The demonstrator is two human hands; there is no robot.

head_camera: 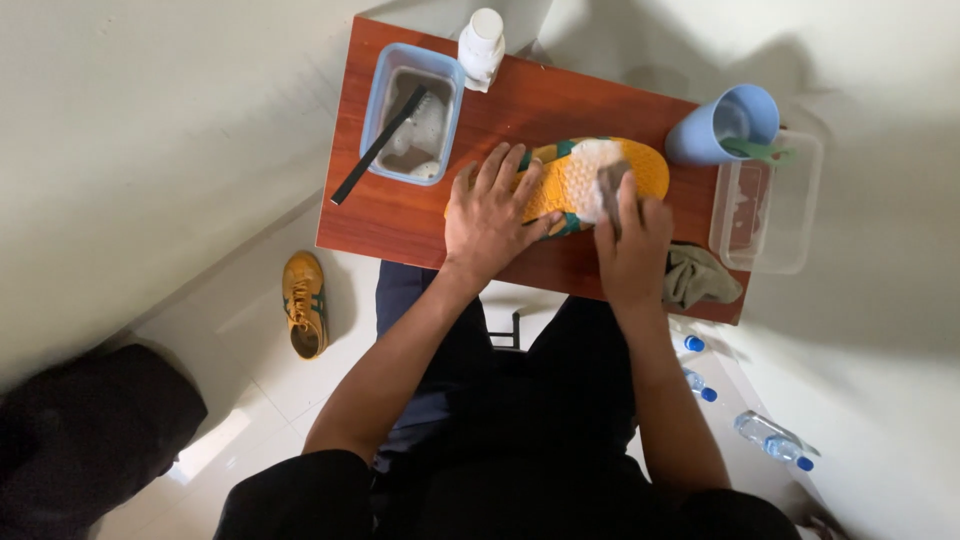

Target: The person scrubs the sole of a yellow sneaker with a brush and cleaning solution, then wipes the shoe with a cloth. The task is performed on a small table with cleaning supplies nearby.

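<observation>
The yellow shoe point(575, 180) lies sole-up on the small table point(400, 215); the left hand point(492, 212) presses flat, fingers spread, on its heel; the right hand point(632, 245) pinches a grey sponge point(610, 185); soapy rubber, likely light, bendy, slippery.

This is looking like a plain room in a home, set up for cleaning shoes by hand: a small reddish wooden table point(400, 215) is standing on pale floor tiles point(270, 380) in a corner of bare white walls point(150, 150). Beyond the left hand point(490, 215) a blue tub point(412, 112) is holding soapy water and a brush, while a clear plastic container point(768, 205) is sitting right of the right hand point(632, 248). A second yellow sneaker point(304, 304) is lying on the floor left of the left arm, and water bottles point(772, 438) are lying below the right arm.
</observation>
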